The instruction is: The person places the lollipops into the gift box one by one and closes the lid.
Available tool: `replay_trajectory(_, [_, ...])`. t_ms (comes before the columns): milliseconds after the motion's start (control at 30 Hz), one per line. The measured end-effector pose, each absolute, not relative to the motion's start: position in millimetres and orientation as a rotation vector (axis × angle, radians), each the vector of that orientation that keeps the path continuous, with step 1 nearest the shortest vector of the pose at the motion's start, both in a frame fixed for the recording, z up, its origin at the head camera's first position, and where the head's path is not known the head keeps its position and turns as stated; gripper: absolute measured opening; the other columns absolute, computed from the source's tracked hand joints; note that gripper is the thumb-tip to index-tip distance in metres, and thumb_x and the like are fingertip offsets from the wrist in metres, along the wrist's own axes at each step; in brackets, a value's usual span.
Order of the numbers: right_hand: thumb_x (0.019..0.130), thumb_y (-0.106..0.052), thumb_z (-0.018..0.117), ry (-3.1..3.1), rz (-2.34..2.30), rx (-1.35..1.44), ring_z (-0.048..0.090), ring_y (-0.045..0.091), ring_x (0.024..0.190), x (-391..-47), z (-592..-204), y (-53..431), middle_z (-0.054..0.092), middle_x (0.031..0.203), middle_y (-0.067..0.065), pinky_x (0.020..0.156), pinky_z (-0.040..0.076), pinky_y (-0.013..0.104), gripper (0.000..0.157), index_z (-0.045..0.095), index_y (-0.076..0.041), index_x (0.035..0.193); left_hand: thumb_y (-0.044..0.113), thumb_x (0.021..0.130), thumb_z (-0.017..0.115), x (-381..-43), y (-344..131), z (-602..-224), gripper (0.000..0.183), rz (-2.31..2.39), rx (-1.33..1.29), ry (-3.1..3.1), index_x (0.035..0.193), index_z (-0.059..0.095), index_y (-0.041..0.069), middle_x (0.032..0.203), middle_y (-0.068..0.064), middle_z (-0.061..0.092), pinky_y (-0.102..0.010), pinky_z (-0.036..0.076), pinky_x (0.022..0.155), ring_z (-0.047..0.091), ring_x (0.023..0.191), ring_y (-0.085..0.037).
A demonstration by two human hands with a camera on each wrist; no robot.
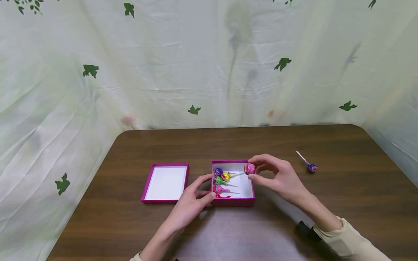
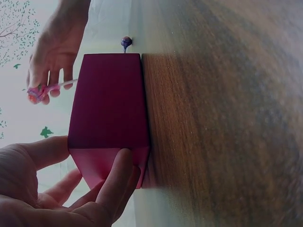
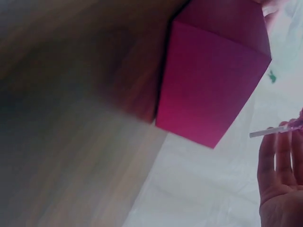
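Note:
My right hand (image 1: 277,175) pinches a pink-and-red wrapped lollipop (image 1: 249,168) above the right side of an open magenta box (image 1: 233,202). The lollipop's white stick points left, over the box. Inside lie several lollipops along the left side: a purple one (image 1: 218,172), a yellow one (image 1: 225,176), a green one (image 1: 219,180), a pink one (image 1: 218,189) and a partly hidden red one (image 1: 223,196). My left hand (image 1: 191,206) rests against the box's left wall, its thumb at the near corner. In the left wrist view its fingers (image 2: 120,175) touch the wall's outside.
A magenta lid (image 1: 164,183), white inside up, lies left of the box. A purple lollipop (image 1: 311,168) lies on the brown wooden table (image 1: 343,203) to the right, its stick pointing away. A pale curtain with green leaf shapes (image 1: 196,65) hangs behind the table.

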State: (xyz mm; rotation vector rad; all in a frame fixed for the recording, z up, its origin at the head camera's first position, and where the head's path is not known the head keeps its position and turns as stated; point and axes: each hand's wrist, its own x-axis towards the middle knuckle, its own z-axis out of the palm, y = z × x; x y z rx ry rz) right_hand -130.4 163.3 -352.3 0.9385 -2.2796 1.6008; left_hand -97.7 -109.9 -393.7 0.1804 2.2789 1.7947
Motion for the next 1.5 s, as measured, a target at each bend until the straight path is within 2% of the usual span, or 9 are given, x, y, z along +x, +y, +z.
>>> replay_trajectory(100, [0.078, 0.008, 0.078, -2.316, 1.618, 0.919, 0.065, 0.019, 0.083, -127.6, -345.7, 153.0, 0.069, 0.096, 0.003, 0.079, 0.054, 0.039, 0.033, 0.066, -0.001, 0.107, 0.015, 0.093, 0.068, -97.3, -110.4, -394.5, 0.054, 1.795, 0.175, 2.277, 0.144, 0.050, 0.020, 0.139, -0.017, 0.051, -0.039, 0.055, 0.077, 0.066, 0.102, -0.025])
replay_trajectory(367, [0.083, -0.019, 0.081, -2.455, 1.517, 0.928, 0.065, 0.010, 0.088, -147.2, -377.1, 143.9, 0.069, 0.098, -0.009, 0.080, 0.052, 0.041, 0.030, 0.067, -0.019, 0.109, 0.014, 0.093, 0.067, -96.3, -111.7, -396.9, 0.054, 1.794, 0.167, 2.268, 0.144, 0.050, 0.019, 0.141, -0.017, 0.050, -0.039, 0.056, 0.077, 0.065, 0.104, -0.027])
replay_trajectory(500, [0.083, -0.026, 0.081, -2.518, 1.429, 0.966, 0.064, 0.007, 0.088, -152.3, -382.6, 139.3, 0.068, 0.094, -0.014, 0.078, 0.050, 0.042, 0.028, 0.067, -0.023, 0.107, 0.015, 0.093, 0.067, -96.2, -112.0, -397.4, 0.054, 1.798, 0.174, 2.265, 0.144, 0.049, 0.019, 0.140, -0.018, 0.051, -0.039, 0.056, 0.077, 0.065, 0.104, -0.027])
replay_trajectory(700, [0.081, -0.022, 0.083, -2.624, 1.333, 1.018, 0.063, 0.006, 0.086, -157.8, -388.0, 134.2, 0.066, 0.091, -0.018, 0.074, 0.051, 0.039, 0.027, 0.068, -0.027, 0.104, 0.015, 0.093, 0.068, -95.3, -111.8, -396.9, 0.053, 1.795, 0.178, 2.265, 0.143, 0.050, 0.019, 0.134, -0.018, 0.055, -0.040, 0.055, 0.078, 0.065, 0.106, -0.027])
replay_trajectory(900, [0.081, -0.021, 0.082, -2.681, 1.259, 1.081, 0.062, 0.007, 0.087, -162.5, -387.9, 129.8, 0.064, 0.092, -0.017, 0.076, 0.051, 0.038, 0.025, 0.069, -0.026, 0.101, 0.015, 0.094, 0.067, -95.6, -111.6, -395.9, 0.053, 1.796, 0.182, 2.265, 0.144, 0.050, 0.019, 0.136, -0.018, 0.054, -0.040, 0.055, 0.078, 0.065, 0.106, -0.027])
replay_trajectory(1067, [0.081, -0.021, 0.081, -2.789, 1.143, 1.081, 0.060, 0.007, 0.083, -165.6, -385.9, 126.4, 0.063, 0.088, -0.019, 0.073, 0.049, 0.035, 0.021, 0.069, -0.026, 0.097, 0.015, 0.094, 0.067, -96.2, -111.7, -395.0, 0.054, 1.800, 0.189, 2.259, 0.144, 0.049, 0.019, 0.138, -0.018, 0.052, -0.041, 0.055, 0.078, 0.065, 0.106, -0.028])
replay_trajectory(1167, [0.080, -0.021, 0.082, -2.814, 1.079, 1.087, 0.060, 0.006, 0.080, -167.9, -386.2, 123.8, 0.064, 0.085, -0.019, 0.076, 0.045, 0.033, 0.020, 0.070, -0.024, 0.095, 0.015, 0.094, 0.067, -96.5, -111.7, -394.5, 0.053, 1.798, 0.193, 2.260, 0.144, 0.049, 0.019, 0.140, -0.018, 0.050, -0.041, 0.055, 0.078, 0.064, 0.108, -0.029])
replay_trajectory(1500, [0.076, -0.021, 0.085, -2.772, 1.006, 1.133, 0.060, 0.007, 0.073, -173.3, -391.6, 117.3, 0.061, 0.075, -0.021, 0.074, 0.043, 0.032, 0.022, 0.069, -0.023, 0.091, 0.017, 0.093, 0.068, -96.9, -110.6, -392.6, 0.052, 1.777, 0.183, 2.276, 0.142, 0.051, 0.022, 0.137, -0.016, 0.053, -0.039, 0.055, 0.079, 0.064, 0.108, -0.027])
